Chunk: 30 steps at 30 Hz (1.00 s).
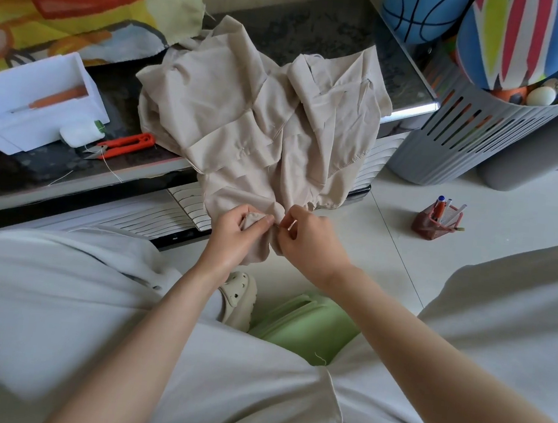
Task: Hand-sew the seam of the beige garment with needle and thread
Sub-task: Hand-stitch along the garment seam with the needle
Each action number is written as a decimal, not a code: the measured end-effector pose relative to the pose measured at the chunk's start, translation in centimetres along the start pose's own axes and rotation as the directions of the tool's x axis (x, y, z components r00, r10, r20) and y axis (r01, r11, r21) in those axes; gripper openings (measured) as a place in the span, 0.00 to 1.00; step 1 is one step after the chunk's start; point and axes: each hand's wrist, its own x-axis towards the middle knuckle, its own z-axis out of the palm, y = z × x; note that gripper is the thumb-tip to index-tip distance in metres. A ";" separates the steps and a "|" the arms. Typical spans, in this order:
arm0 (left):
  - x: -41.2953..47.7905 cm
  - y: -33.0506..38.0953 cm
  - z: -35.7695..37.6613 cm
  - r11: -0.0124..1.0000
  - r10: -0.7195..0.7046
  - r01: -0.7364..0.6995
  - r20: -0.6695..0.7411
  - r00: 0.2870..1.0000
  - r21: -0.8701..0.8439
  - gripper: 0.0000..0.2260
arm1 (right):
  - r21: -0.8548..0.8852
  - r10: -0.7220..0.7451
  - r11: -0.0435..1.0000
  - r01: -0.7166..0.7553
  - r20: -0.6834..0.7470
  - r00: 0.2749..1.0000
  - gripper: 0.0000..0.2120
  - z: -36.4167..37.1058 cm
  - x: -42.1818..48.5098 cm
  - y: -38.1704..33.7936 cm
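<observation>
Along the lower edge of the beige garment (257,112), where the cloth spills off the dark surface (324,33) and hangs toward my lap, both hands meet close together. My left hand (233,237) pinches a small fold of the hem between thumb and fingers, bunching it so the seam stands firm and gives me a ridge to stitch into. My right hand (308,245), just right of that fold and touching the cloth, has its fingers curled tight on a thin pale sliver. I take this to be the needle (291,226), though it is too small to be sure, and its tip is lost in the folds. Most of the garment rests up on the surface, I judge so that its weight does not drag on the part I am working. To the garment's left lie the orange snips (126,147), a white spool (79,133) and an open white box (35,96), all within easy reach. The thread from the needle I cannot make out at all. The seam itself is hidden under my fingers, so I cannot tell how far the stitching has got. Right of the garment, a grey slatted basket (469,128) holds balls that run off the top of the view.
</observation>
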 end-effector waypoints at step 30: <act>-0.4 0.8 0.3 0.988 0.105 -0.098 -0.053 0.993 0.116 0.14 | 0.367 0.104 0.928 -0.068 -0.080 0.991 0.03 0.5 -0.2 0.0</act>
